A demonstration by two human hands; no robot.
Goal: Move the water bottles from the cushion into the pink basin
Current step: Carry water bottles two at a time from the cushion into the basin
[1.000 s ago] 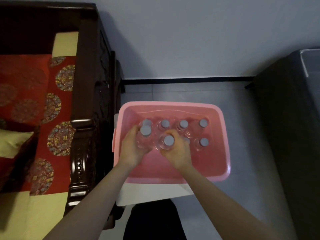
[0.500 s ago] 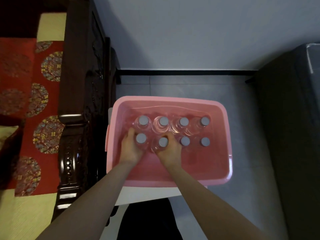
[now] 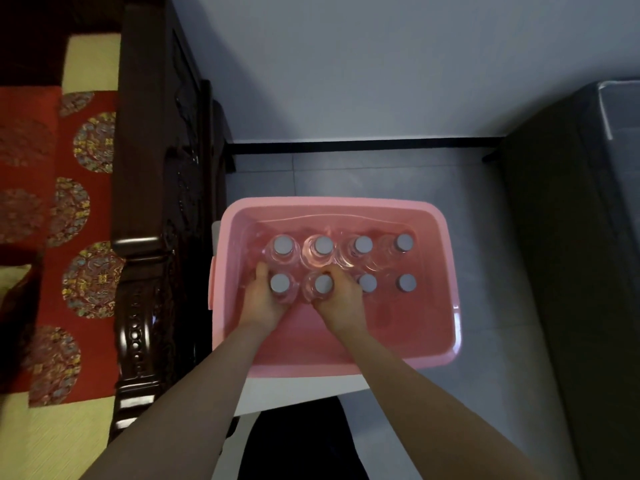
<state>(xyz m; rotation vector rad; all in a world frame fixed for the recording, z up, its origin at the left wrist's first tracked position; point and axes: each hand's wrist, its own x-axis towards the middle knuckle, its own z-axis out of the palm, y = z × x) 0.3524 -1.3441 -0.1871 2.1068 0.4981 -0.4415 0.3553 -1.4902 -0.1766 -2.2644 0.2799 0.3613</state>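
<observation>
A pink basin (image 3: 450,327) is set above grey floor (image 3: 485,237); eight bottles (image 3: 363,244) are stood inside, two gripped by the hands (image 3: 263,303).

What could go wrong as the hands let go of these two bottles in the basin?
1. The left hand and right hand each grip a near-row bottle; pulling out carelessly could tip them into the open near half of the pink basin.
2. The bottles stand packed close, so one falling might topple its neighbours.
3. The basin overhangs its white support; leaning on it could shift it.
</observation>
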